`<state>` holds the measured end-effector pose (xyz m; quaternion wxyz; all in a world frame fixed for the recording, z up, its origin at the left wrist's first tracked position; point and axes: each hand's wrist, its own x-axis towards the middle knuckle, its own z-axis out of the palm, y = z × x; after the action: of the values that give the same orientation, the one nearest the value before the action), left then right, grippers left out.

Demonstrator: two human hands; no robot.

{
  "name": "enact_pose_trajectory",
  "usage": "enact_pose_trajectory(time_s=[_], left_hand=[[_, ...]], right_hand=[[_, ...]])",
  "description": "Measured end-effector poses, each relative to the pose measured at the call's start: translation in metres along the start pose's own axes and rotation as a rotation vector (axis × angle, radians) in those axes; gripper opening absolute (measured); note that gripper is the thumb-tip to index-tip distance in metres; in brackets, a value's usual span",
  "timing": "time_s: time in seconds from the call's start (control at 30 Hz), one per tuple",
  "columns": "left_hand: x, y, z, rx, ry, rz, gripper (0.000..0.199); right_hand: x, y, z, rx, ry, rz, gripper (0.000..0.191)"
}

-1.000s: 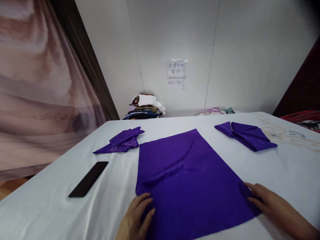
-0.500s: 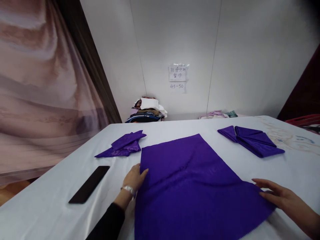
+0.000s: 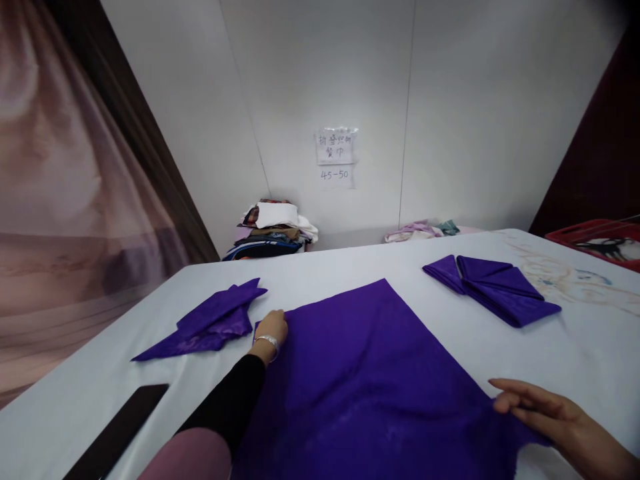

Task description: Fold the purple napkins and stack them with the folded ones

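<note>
For levelling the creases, both hands should be keeping even tension across the purple cloth (image 3: 370,377). The right hand (image 3: 543,417) is lightly pinching its right edge; from this grip, the cloth is lying toward 9 o'clock on the counter (image 3: 320,275). Farther off, the left hand (image 3: 273,327) is closing fully over the far left corner, the cloth extending from 3 to 6 o'clock.

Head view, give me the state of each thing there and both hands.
Large purple cloth, spread out, creased
Left hand, closed at cloth's far left corner
Right hand, gripping cloth's right side
Pointed purple cloth at left, folded
Layered purple cloth at right, folded
Black flat rectangle, lying flat
Mixed fabric pile by wall, stacked
</note>
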<state>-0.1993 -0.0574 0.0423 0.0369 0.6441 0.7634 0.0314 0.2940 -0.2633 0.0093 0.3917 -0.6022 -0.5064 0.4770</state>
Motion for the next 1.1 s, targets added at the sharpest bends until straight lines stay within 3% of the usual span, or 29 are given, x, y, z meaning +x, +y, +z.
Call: enact_pose_trajectory(time_s=[0.13, 0.23, 0.3, 0.37, 0.53, 0.63, 0.7, 0.8, 0.93, 1.03, 1.1], left_hand=[[0.027, -0.001, -0.002, 0.043, 0.008, -0.025, 0.038], [0.04, 0.004, -0.002, 0.041, -0.055, 0.019, 0.021], [0.048, 0.012, -0.009, 0.047, -0.039, 0.056, 0.015], [0.058, 0.024, -0.023, 0.06, 0.044, 0.074, 0.019], [0.095, 0.067, -0.082, 0.035, 0.289, 0.126, 0.029], [0.099, 0.099, -0.097, -0.024, 0.366, 0.243, 0.038], [0.08, 0.117, -0.09, -0.065, 0.356, 0.361, 0.042], [0.017, 0.126, -0.058, -0.103, 0.255, 0.556, 0.035], [-0.098, 0.105, -0.01, -0.244, 0.082, 0.895, 0.046], [-0.161, 0.081, 0.013, -0.256, 0.013, 0.954, 0.063], [-0.182, 0.066, 0.023, -0.242, 0.04, 0.908, 0.052]], right_hand=[[0.009, 0.005, -0.001, 0.054, -0.006, -0.006, 0.036], [0.014, 0.0, 0.002, 0.104, -0.005, -0.007, 0.035], [0.017, -0.008, 0.007, 0.135, -0.003, 0.001, 0.034], [0.019, -0.018, 0.011, 0.163, 0.015, 0.01, 0.032], [0.015, -0.025, 0.01, 0.19, 0.083, -0.019, 0.033], [0.004, -0.021, 0.007, 0.145, 0.094, -0.04, 0.036], [-0.004, -0.02, 0.007, 0.121, 0.046, -0.052, 0.04], [-0.009, -0.025, 0.007, 0.072, -0.099, -0.111, 0.047], [-0.008, -0.027, 0.012, 0.022, -0.185, -0.143, 0.05], [-0.011, -0.027, 0.017, 0.036, -0.2, -0.181, 0.052], [-0.015, -0.029, 0.02, 0.011, -0.189, -0.188, 0.052]])
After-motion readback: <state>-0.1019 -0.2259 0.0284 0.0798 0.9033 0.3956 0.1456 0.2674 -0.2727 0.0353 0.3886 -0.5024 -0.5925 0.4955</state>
